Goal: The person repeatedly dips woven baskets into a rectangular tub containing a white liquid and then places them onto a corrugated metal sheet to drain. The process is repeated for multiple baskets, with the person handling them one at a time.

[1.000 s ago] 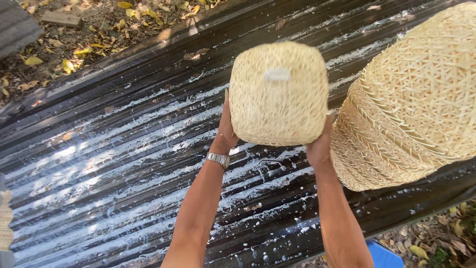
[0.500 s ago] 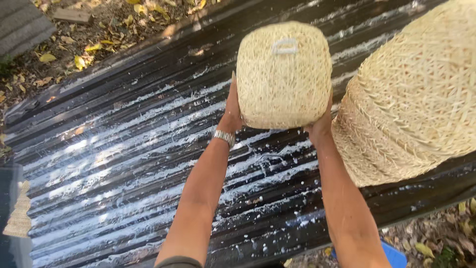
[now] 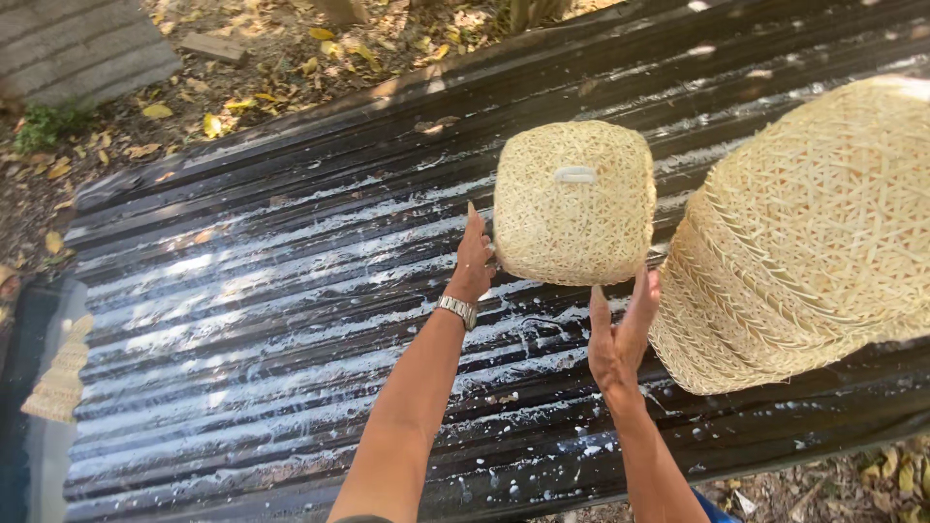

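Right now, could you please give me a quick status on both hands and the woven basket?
Left hand on woven basket. Right hand open just below it. Basket upside down on corrugated sheet. Stack of baskets close beside.

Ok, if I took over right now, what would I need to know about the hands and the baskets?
Left hand: open, fingers on the left side of the small woven basket.
Right hand: open, palm just below the basket's lower right edge; contact unclear.
The basket sits upside down on the wet, dark ridged metal sheet.
A stack of bigger woven baskets lies to the right.
Done: small basket set down.
Left: cannot tell from here.
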